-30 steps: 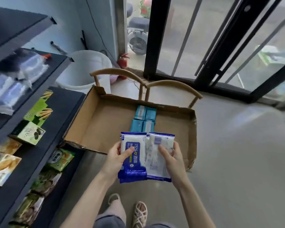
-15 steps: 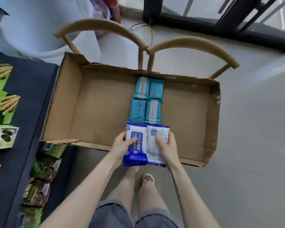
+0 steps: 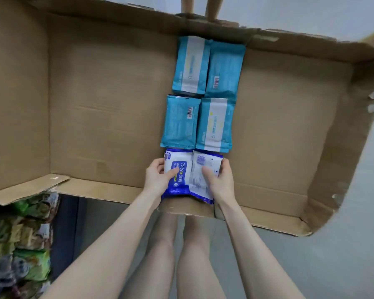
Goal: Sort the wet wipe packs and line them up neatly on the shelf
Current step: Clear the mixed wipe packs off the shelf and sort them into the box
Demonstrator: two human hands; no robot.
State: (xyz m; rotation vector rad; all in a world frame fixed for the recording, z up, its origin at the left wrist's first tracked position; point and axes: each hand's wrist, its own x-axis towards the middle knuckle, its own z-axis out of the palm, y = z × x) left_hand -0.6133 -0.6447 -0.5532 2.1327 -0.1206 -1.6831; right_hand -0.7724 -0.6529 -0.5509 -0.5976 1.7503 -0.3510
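Two blue-and-white wet wipe packs lie side by side at the near edge of the cardboard box point(image 3: 108, 117). My left hand point(image 3: 158, 178) grips the left pack point(image 3: 177, 162), front side up with "75%" printed on it, thumb on top. My right hand point(image 3: 219, 180) grips the right pack point(image 3: 205, 162), back side up with a barcode. Just beyond them, several teal wet wipe packs point(image 3: 200, 93) lie flat in two rows of two inside the box.
The box's walls rise at the left, far and right sides; its near flap is torn at the left point(image 3: 26, 188). Snack packets point(image 3: 24, 244) fill a shelf at the lower left. Wooden chair legs point(image 3: 200, 6) show past the box. My legs stand below.
My hands carried the two blue-and-white packs forward and down into the box, up against the teal packs. The camera tilted down and moved much closer to the box.
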